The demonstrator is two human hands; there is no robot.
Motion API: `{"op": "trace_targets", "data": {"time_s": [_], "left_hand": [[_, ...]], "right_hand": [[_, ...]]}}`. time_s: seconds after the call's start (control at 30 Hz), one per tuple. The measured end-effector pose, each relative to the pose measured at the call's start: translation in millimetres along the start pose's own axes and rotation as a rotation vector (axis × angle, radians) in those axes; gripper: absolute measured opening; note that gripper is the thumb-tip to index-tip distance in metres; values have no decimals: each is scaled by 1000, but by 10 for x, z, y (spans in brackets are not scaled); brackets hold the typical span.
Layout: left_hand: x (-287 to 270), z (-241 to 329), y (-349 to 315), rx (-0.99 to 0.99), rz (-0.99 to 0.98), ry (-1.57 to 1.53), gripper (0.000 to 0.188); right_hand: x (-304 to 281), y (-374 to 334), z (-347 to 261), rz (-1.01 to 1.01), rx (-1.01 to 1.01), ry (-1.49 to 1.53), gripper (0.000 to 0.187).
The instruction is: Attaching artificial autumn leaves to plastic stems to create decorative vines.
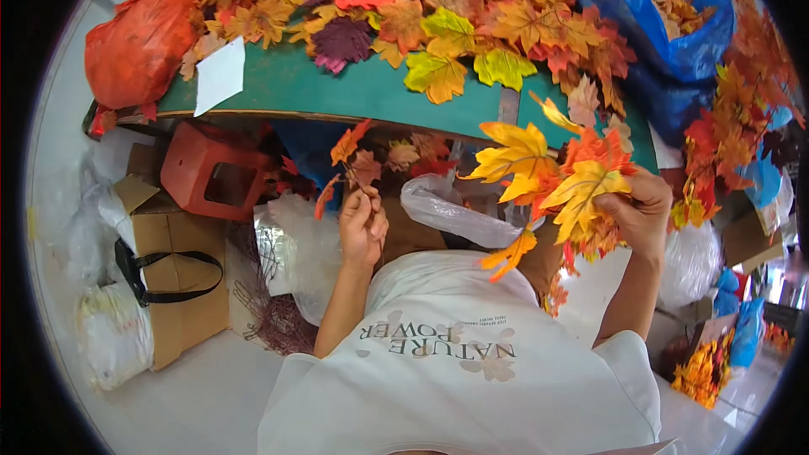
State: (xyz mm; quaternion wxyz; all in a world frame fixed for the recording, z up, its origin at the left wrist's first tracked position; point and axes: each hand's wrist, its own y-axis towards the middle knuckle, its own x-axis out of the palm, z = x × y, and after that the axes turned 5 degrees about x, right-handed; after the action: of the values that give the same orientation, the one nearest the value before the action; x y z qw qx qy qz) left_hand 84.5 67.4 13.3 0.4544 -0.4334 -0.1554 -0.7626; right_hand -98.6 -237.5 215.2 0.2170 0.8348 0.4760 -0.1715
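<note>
My left hand (363,225) is closed around the thin stem of a sprig of artificial leaves (364,168), rust-red and dusky pink, which rises above the fingers. At the right, my right hand (642,209) grips a bunch of artificial maple leaves (585,191), bright yellow and orange-red; its thumb presses on a yellow leaf. The bunch hides most of the other fingers. Both hands are in front of the green table (324,84), apart from each other. A large heap of artificial maple leaves (455,21) in orange, yellow, red and purple lies on the tabletop.
A red plastic bag (141,42) and a white card (220,76) are at the table's left; a blue bag (674,42) of leaves is at its right. Below left stand a red stool (211,170) and a cardboard box (190,278). A clear plastic bag (459,212) lies by my lap.
</note>
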Motion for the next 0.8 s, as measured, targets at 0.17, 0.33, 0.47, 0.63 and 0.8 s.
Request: {"op": "trace_targets", "data": {"time_s": [0.17, 0.33, 0.47, 0.63, 0.8], "left_hand": [[67, 66, -129, 19, 17, -14, 16], [124, 175, -198, 60, 16, -55, 17], [173, 273, -185, 93, -18, -152, 18], [195, 375, -184, 93, -28, -306, 20], [385, 441, -111, 104, -148, -440, 24]], "right_hand": [[81, 608, -290, 175, 71, 198, 15], [538, 1787, -135, 179, 112, 344, 25], [769, 2224, 78, -33, 221, 638, 52], [771, 2093, 186, 177, 65, 162, 66], [694, 1857, 109, 481, -358, -506, 45]]}}
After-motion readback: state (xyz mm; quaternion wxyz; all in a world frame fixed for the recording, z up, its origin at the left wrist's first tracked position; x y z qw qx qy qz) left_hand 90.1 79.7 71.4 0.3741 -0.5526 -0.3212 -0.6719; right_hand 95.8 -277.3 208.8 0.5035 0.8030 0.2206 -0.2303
